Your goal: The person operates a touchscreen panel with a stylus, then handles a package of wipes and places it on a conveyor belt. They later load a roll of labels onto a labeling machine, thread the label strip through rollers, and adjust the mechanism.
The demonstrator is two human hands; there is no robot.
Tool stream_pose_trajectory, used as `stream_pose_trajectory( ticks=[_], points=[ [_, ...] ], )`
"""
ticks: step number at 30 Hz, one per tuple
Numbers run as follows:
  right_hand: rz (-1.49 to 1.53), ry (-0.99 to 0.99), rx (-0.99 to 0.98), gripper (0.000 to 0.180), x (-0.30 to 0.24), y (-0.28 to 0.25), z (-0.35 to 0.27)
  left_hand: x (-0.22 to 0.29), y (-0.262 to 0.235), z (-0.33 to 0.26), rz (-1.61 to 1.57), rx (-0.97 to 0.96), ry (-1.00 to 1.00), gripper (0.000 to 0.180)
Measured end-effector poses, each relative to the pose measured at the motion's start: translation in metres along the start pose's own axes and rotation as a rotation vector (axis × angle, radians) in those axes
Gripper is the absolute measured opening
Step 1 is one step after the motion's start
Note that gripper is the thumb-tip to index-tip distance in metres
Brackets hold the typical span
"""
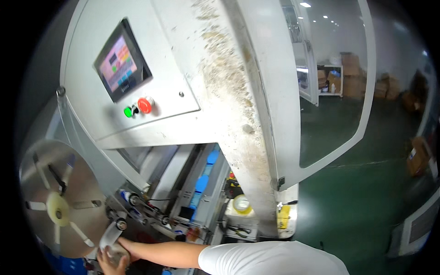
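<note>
Head view: a pale, translucent film strip (110,234) runs down from a small guide roller (121,223) at the near left to the person's two hands, just right of a large metal reel disc (82,215). The left hand (111,264) has its fingers curled and spread against the strip's lower part. The right hand (126,249) reaches in from the right, close beside it, with its fingertips largely hidden; whether either hand's fingers are actually closed on the film cannot be told.

The film looks light, thin and limp, probably slick and quick to crease, so it should handle best pinched flat across its width below the roller, with even tension and no pull on one edge.

Farther off, a touchscreen (120,63) and a red push button (145,105) sit on the white machine housing (174,123). Blue pieces (201,183) lie in a row along the channel beneath, and a yellow-rimmed tape roll (241,204) rests to the right.
</note>
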State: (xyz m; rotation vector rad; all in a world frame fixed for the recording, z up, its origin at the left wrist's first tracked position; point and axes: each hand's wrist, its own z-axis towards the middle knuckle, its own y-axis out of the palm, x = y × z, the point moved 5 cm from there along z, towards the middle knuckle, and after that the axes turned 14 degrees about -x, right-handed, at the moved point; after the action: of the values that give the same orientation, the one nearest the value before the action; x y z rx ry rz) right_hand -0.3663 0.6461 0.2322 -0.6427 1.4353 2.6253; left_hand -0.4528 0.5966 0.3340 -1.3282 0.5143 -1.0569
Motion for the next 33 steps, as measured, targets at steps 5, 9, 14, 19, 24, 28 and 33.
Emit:
stream_pose_trajectory(
  ticks=[5,9,14,19,24,28,33],
  points=[
    [0.095,0.018,-0.013,0.051,-0.021,0.01,0.016,0.013,0.013,-0.016,-0.27,0.371,0.19,0.074],
    [0.001,0.036,0.007,0.05,-0.017,0.016,0.012,0.055,0.029,-0.052,-0.023,0.466,0.027,0.035],
    [-0.137,0.106,0.067,0.05,-0.022,0.015,-0.007,0.057,0.04,-0.055,-0.114,0.544,-0.054,0.018],
    [-0.191,0.078,0.22,0.044,-0.043,0.002,-0.014,0.069,0.058,-0.068,0.09,0.741,0.022,0.023],
    [-0.186,0.115,0.191,0.036,-0.039,-0.002,-0.009,0.095,0.098,-0.214,-0.269,0.662,0.149,0.028],
    [-0.204,0.139,0.198,0.036,-0.045,-0.007,-0.007,0.029,0.121,-0.352,-0.773,0.962,-0.311,0.039],
    [-0.247,0.139,0.238,0.037,-0.049,-0.007,-0.011,0.011,0.121,-0.436,0.304,0.519,-0.364,0.025]
  ],
)
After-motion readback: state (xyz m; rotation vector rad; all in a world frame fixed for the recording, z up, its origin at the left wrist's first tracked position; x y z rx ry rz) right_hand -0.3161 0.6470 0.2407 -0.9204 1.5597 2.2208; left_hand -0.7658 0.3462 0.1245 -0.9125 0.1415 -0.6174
